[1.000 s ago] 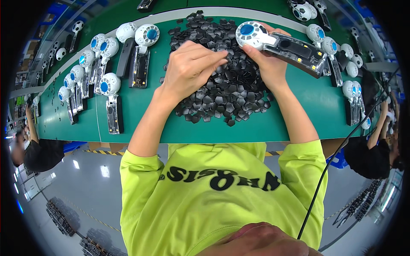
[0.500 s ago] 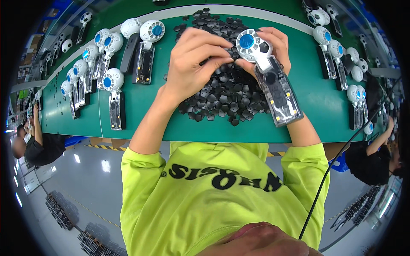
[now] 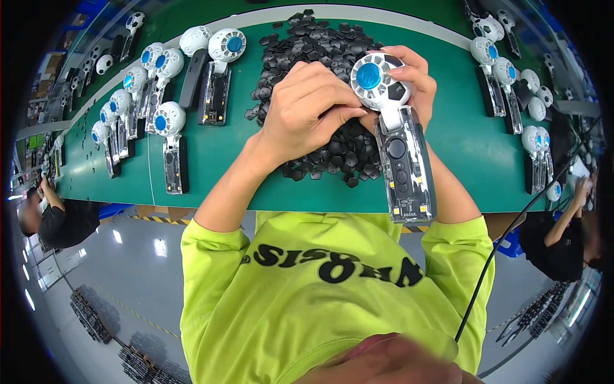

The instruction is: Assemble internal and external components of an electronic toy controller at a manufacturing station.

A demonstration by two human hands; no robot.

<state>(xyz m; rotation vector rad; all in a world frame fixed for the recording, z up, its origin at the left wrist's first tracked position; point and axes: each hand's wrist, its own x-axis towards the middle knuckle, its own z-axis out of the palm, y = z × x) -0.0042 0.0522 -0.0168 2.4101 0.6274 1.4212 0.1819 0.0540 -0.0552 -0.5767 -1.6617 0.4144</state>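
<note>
My right hand (image 3: 419, 83) is wrapped round the far right side of a handheld device's football-patterned head (image 3: 393, 93). That head is white with black patches and a blue disc on its slotted face. Its clear handle (image 3: 407, 168), with dark round parts and small yellow-white squares inside, hangs toward me, slightly tilted. My left hand (image 3: 313, 109) is closed, thumb and fingertips pinched against the head's left edge; whatever lies between them is hidden. Beneath both hands spreads a heap of small black five-sided pieces (image 3: 320, 48).
Similar ball-headed devices (image 3: 169, 121) lie in a group at the left of the green table (image 3: 243, 192), and more (image 3: 505, 73) at the right. A raised pale strip (image 3: 409, 20) runs along the far side. Co-workers (image 3: 67, 221) sit at both sides. A black cable (image 3: 489, 262) hangs at right.
The device has turned so its handle points more straight toward me, and its lower end has come nearer and left. My left hand has shifted right and slightly nearer, against the head.
</note>
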